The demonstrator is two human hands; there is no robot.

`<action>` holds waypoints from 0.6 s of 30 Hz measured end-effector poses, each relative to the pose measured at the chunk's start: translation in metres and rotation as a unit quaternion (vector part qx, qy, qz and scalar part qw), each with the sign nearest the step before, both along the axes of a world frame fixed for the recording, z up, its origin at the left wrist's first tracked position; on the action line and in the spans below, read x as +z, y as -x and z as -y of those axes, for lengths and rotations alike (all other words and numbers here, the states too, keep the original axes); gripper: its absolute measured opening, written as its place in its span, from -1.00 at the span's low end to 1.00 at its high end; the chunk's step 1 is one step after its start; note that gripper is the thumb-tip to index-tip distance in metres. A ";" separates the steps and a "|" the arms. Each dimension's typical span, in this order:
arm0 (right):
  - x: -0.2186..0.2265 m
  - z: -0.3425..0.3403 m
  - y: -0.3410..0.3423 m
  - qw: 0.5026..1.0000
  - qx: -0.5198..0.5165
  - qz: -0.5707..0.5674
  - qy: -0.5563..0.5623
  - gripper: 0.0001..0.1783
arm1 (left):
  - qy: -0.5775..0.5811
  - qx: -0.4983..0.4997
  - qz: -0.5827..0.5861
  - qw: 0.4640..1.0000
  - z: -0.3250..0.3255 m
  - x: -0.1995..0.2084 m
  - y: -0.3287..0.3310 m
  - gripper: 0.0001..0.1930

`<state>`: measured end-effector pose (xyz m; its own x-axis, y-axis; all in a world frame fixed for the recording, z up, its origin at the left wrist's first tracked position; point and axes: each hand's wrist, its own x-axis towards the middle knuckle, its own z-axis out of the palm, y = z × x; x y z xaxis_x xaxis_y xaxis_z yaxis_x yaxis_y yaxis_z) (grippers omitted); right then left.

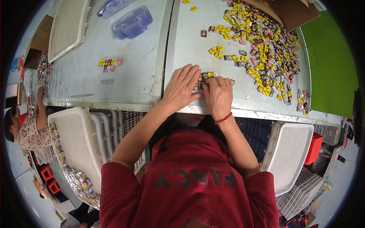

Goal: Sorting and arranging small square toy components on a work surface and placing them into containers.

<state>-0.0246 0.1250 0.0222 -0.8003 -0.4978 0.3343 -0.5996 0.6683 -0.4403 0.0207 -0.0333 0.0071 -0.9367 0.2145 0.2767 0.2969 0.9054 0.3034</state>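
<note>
Small rectangular packets (208,74) in yellow, brown and black are packed together in a block near the table's front edge. My left hand (181,85) lies flat along the block's left side, fingers stretched out and touching it. Over the block's near right part, my right hand (219,95) is closed, its fingers bent and gripping packets there; its fingertips are partly hidden. A red bead bracelet (223,119) circles my right wrist. One brownish packet (230,81) shows just right of those fingers.
A large pile of loose packets (266,49) spreads at the right, beside a cardboard box (300,15) and a green surface (329,57). Left of the table seam lie a small packet group (110,63) and blue plastic bins (132,22). Trays (78,148) stand below. A co-worker (32,131) works far left.
</note>
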 end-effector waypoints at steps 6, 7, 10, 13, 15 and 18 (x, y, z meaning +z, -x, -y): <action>0.001 -0.011 0.005 0.999 0.038 0.004 0.022 -0.81 | -0.038 0.006 -0.041 0.998 0.001 -0.006 -0.003 -0.21; 0.003 -0.010 0.004 0.999 0.034 0.014 0.024 -0.81 | -0.031 0.004 -0.030 0.999 0.001 -0.006 -0.003 -0.20; -0.001 -0.007 -0.001 0.998 0.038 0.010 0.053 -0.81 | -0.025 0.004 -0.015 1.000 0.001 -0.006 -0.002 -0.21; -0.009 -0.008 -0.001 0.996 0.029 -0.002 0.090 -0.83 | -0.041 0.012 -0.007 0.999 -0.002 -0.004 -0.001 -0.22; -0.011 -0.009 -0.001 0.994 0.015 -0.002 0.104 -0.85 | -0.051 0.021 -0.005 0.998 -0.002 -0.004 -0.002 -0.23; -0.012 -0.009 -0.002 0.990 -0.001 0.033 0.136 -0.90 | -0.021 0.003 -0.026 0.999 -0.001 -0.009 -0.003 -0.22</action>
